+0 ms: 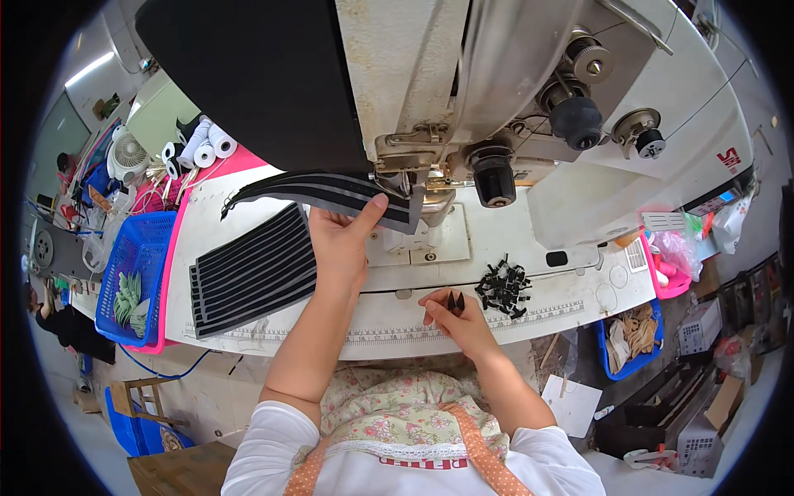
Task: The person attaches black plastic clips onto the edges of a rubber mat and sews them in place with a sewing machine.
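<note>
My left hand [347, 236] pinches a black-and-grey striped fabric panel [331, 192], thumb on top, close to its right end. That end lies by the needle and presser foot [395, 183] of a white sewing machine [413, 74]; the panel's other end trails off left. My right hand [463, 322] is closed near the table's front edge. Two black pointed tips, looking like thread snips [455, 302], stick up from its fingers. Just right of it lies a pile of small black tabs [503, 288]. Another striped piece or stack [255, 271] rests flat left of my left forearm.
A ruler strip [529, 314] runs along the front of the white table [389, 318]. Blue baskets stand at the left [136, 273] and lower right [633, 339]. White thread cones [205, 149] are at the back left. A pink bin [672, 277] is at the right.
</note>
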`<state>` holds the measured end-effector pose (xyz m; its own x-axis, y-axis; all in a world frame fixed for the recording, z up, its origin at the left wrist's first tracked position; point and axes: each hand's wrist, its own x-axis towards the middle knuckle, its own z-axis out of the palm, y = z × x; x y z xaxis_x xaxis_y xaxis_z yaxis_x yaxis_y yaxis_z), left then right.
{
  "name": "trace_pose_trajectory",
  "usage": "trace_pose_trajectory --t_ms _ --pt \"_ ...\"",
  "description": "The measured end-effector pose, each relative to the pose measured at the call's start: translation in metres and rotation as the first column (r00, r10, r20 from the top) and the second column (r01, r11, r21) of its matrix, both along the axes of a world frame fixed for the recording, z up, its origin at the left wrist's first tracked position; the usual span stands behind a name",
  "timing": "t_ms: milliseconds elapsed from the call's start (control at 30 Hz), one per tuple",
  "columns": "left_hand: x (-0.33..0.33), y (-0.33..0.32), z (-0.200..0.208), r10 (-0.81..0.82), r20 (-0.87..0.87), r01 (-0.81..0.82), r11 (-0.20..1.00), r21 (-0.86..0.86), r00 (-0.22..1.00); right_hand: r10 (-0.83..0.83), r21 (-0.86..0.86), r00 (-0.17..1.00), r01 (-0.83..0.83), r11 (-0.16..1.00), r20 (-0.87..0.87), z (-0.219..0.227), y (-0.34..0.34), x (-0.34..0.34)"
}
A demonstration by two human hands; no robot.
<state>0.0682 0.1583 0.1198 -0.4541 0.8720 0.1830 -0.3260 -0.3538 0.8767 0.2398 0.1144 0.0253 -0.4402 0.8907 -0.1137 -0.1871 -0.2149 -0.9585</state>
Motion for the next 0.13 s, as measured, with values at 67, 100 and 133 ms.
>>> trace_pose_trajectory --t_ms 67,100,133 --pt "-0.0008 0.0010 0.0001 0.000 -0.006 0.000 1.000 0.005 1.000 0.005 -0.005 1.000 -0.005 1.000 -0.008 -0.0001 0.0001 0.0003" --pt "-0.0011 0.0016 -0.0002 -0.001 -0.011 0.001 1.000 0.011 1.000 0.010 -0.010 1.000 -0.010 1.000 -0.016 -0.0005 -0.0002 0.0006" --pt "-0.0013 0.0022 -0.0006 -0.002 -0.017 0.003 1.000 0.016 1.000 0.014 -0.014 1.000 -0.014 1.000 -0.024 -0.0012 -0.0006 0.0008"
